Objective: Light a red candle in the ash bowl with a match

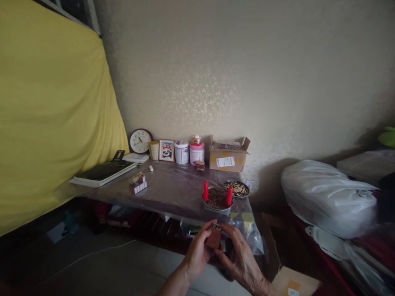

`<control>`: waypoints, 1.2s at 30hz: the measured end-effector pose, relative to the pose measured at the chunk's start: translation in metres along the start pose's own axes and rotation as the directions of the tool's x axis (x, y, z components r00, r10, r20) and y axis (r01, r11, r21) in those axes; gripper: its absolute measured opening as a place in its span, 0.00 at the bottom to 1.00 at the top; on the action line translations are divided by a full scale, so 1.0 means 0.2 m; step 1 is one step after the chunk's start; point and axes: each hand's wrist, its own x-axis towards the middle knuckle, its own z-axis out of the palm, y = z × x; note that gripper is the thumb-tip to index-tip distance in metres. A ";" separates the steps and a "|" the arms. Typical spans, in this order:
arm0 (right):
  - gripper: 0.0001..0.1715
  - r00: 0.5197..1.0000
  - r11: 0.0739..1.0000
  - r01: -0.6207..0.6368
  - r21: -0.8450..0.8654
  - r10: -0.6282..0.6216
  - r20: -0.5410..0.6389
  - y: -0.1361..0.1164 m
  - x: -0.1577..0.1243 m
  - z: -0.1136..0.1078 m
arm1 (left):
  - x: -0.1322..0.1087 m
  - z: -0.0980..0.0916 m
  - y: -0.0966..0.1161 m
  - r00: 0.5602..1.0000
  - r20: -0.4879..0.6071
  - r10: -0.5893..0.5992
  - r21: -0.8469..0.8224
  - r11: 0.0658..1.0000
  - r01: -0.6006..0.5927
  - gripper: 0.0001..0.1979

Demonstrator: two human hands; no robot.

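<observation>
The near brown rectangular matchbox [213, 239] is before the round metal tin [217, 210]; red cylindrical candles [205, 191] stand left and right inside the tin.

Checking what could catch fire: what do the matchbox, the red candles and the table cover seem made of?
Matchbox: probably cardboard, matte, flat-faced.
Red candles: likely wax, possibly plastic; smooth, evenly coloured.
Table cover: apparently clear plastic film, glossy, creased, see-through where it hangs down.
</observation>
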 end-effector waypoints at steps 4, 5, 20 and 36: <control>0.29 1.000 1.000 0.009 0.012 -0.010 0.015 -0.01 0.00 -0.01 | 0.00 -0.01 0.00 1.000 0.002 -0.006 0.012 1.000 0.006 0.19; 0.29 1.000 1.000 0.014 0.013 -0.014 0.016 -0.01 0.00 -0.01 | 0.00 -0.01 0.00 1.000 0.001 -0.008 0.016 1.000 0.008 0.19; 0.26 1.000 0.999 0.010 0.045 -0.011 0.004 -0.01 0.01 -0.04 | -0.01 0.00 0.00 1.000 -0.020 0.013 0.039 0.999 -0.012 0.16; 0.23 1.000 0.996 0.020 0.088 -0.021 0.006 -0.04 0.01 -0.07 | -0.02 0.00 0.00 0.998 0.048 0.049 0.139 0.989 -0.056 0.10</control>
